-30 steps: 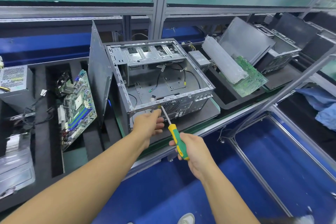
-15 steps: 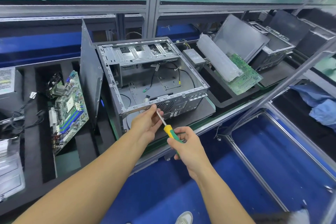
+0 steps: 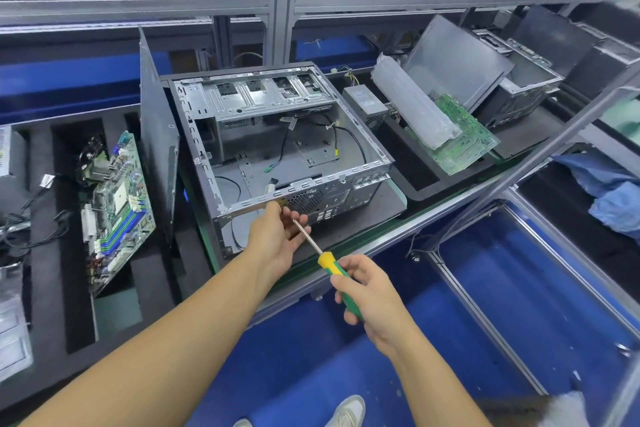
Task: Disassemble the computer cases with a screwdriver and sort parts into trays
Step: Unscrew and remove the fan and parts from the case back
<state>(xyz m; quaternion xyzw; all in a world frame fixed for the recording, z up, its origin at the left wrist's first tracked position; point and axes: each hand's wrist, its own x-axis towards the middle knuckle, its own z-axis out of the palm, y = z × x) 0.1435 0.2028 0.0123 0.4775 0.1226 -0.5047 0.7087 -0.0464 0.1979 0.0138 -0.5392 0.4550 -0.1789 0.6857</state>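
Observation:
An open grey computer case (image 3: pixel 277 135) lies on its side on the bench, emptied except for loose cables. My right hand (image 3: pixel 367 291) grips the yellow-and-green handle of a screwdriver (image 3: pixel 327 260). The shaft slants up and left, and its tip is hidden by my left hand (image 3: pixel 280 236), whose fingers pinch around the shaft close to the case's near rear edge. Whether a screw sits in those fingers I cannot tell. The case's side panel (image 3: pixel 156 135) stands upright to its left.
A black foam tray (image 3: pixel 45 288) on the left holds a green motherboard (image 3: pixel 117 208) and cables. To the right, another tray (image 3: pixel 419 180) holds a power supply (image 3: pixel 365 102), a circuit board (image 3: pixel 464 139) and a plastic cover. More cases stand far right. Blue bins lie below the bench.
The screwdriver has drawn back from the case's rear edge toward me. My left hand came off the case rim and now pinches at the shaft near the tip.

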